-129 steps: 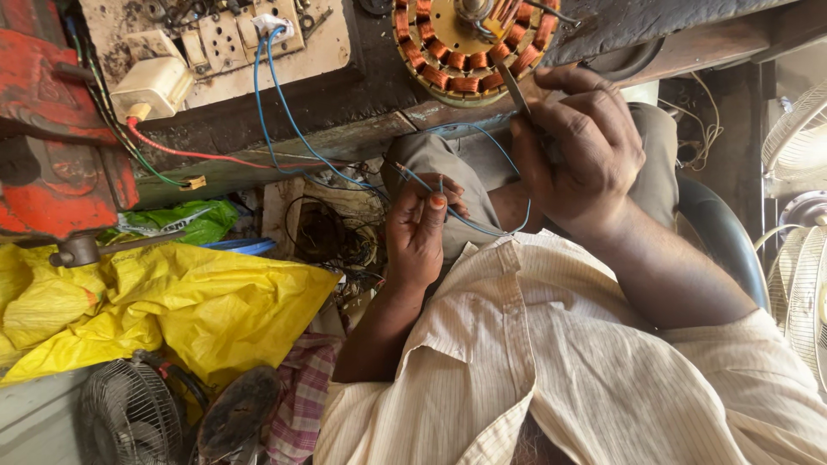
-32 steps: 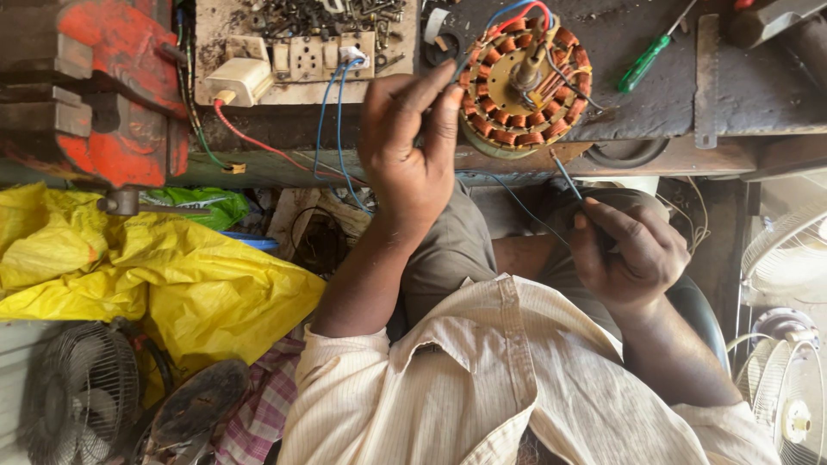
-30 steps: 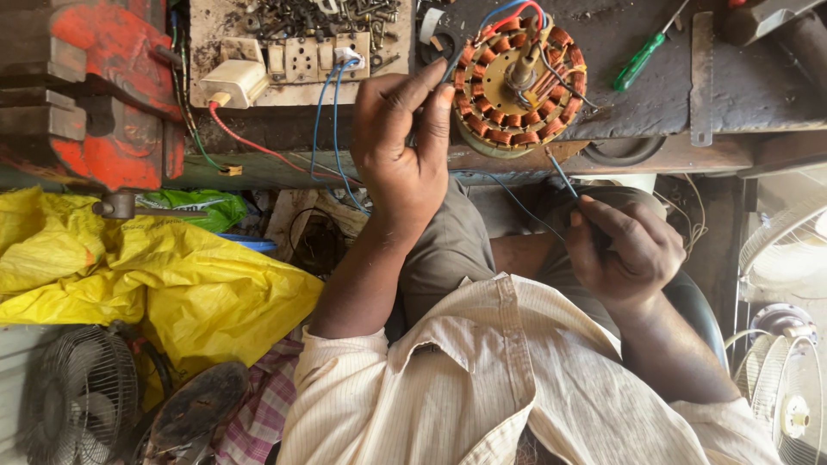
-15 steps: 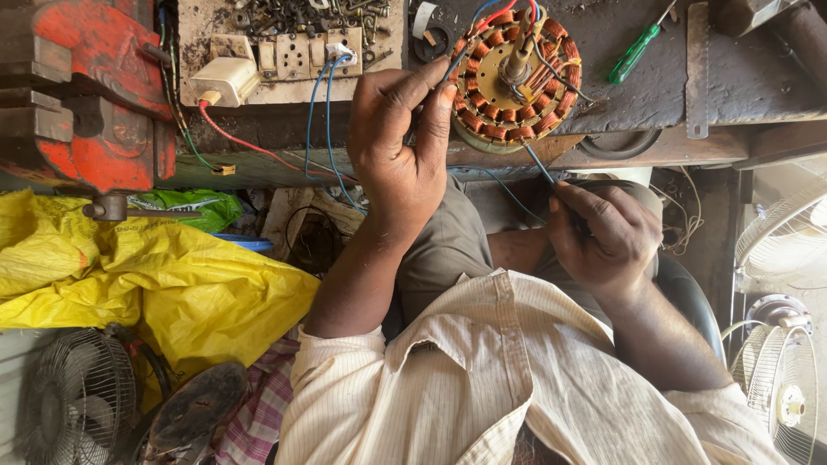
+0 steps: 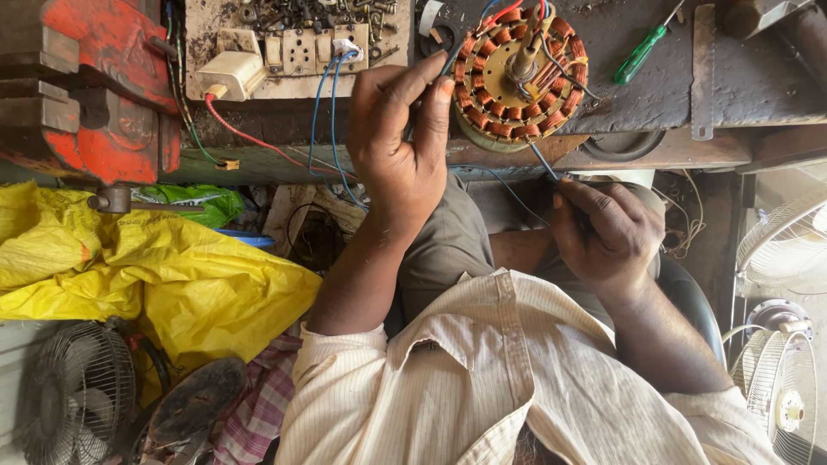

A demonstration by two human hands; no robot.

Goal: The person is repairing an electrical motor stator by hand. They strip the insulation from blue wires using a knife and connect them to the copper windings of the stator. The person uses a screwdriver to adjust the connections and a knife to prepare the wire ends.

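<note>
A round fan stator (image 5: 519, 73) with copper coils and a yellow core lies on the dark workbench (image 5: 741, 77). My left hand (image 5: 396, 159) reaches up to its left rim, fingertips pinched on a dark lead wire there. My right hand (image 5: 605, 232) sits lower, over my lap, closed on a thin blue wire (image 5: 543, 161) that runs up to the stator. Both forearms come out of a cream striped shirt (image 5: 508, 379).
A green-handled screwdriver (image 5: 642, 52) lies right of the stator. A white switch-and-socket board (image 5: 284, 52) with red and blue wires sits left, beside a red vise (image 5: 103, 95). Yellow plastic sheeting (image 5: 129, 275) and fan guards (image 5: 77, 400) lie below; more fans (image 5: 788, 258) stand at right.
Since the oldest frame my left hand rose from my lap to the stator's rim, and my right hand dropped from the stator to my lap. Over the last second the hands barely move.
</note>
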